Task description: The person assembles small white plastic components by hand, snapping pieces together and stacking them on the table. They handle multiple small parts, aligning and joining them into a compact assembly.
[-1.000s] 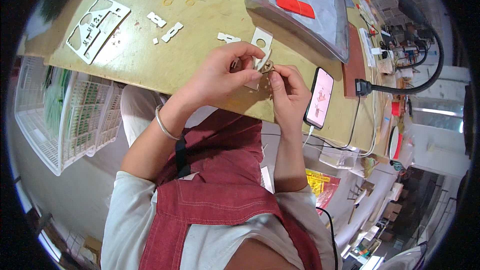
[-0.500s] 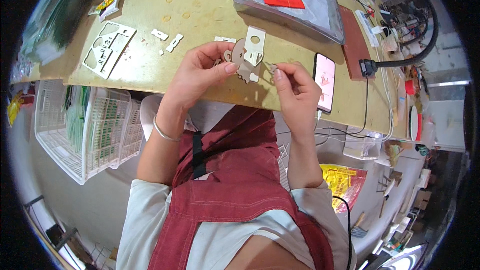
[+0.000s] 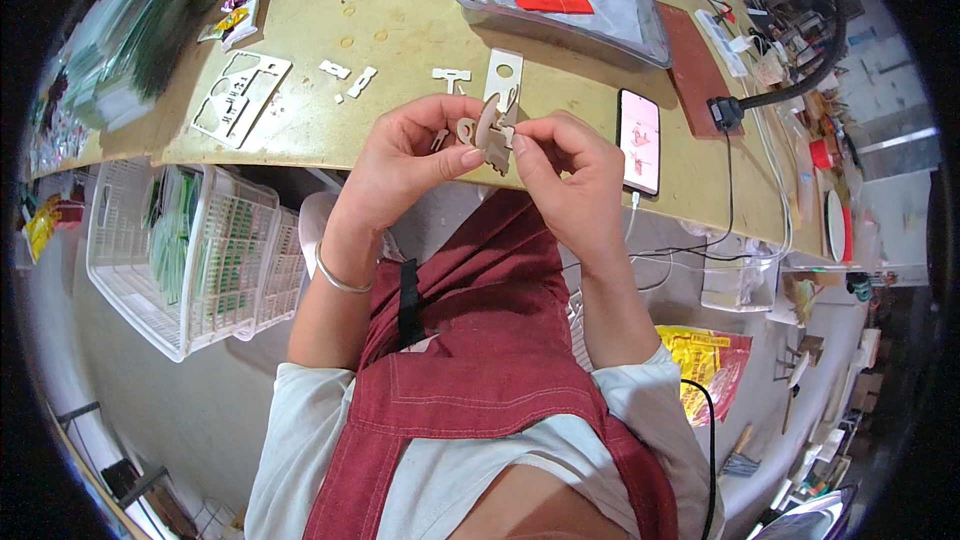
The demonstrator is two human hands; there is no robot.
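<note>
One notched, flat-cut assembly (image 3: 488,130), gripped by my left hand (image 3: 412,148) above the worktop (image 3: 325,130), near its edge; my right hand (image 3: 572,168) pinches a small piece (image 3: 507,134) against it; smartphone (image 3: 640,145) lying at right.

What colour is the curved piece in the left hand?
Greyish tan; the curved piece shows best in the head view.

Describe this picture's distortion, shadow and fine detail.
Head view: the table bends along its front edge; head view: shadow lies along the near side of the grey tray; head view: the held pale pieces show little fine detail.
</note>
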